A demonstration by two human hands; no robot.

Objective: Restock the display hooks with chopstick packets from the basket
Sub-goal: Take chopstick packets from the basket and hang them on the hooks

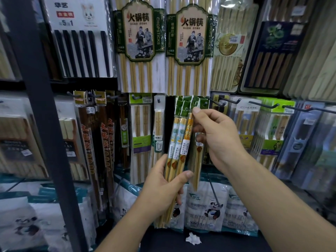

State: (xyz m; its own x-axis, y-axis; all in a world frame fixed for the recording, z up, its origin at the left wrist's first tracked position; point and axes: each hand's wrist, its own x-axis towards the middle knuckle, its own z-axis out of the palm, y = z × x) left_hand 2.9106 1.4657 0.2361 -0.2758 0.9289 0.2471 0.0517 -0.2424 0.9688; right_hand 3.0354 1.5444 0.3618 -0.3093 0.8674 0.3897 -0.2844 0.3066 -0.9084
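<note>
While L hand [163,180] grips a bunch of chopstick pkts [177,144], R hand [216,137] pinches a single pkt [198,160] near its top.

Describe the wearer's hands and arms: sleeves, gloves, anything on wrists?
Left hand and right hand are bare: no gloves, no rings visible. Left arm and right arm are uncovered to the frame edge: no sleeve, watch or band. Thumbnails short, unpainted.

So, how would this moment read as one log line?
left hand: grips packet bunch | right hand: pinches single packet at green header
</note>
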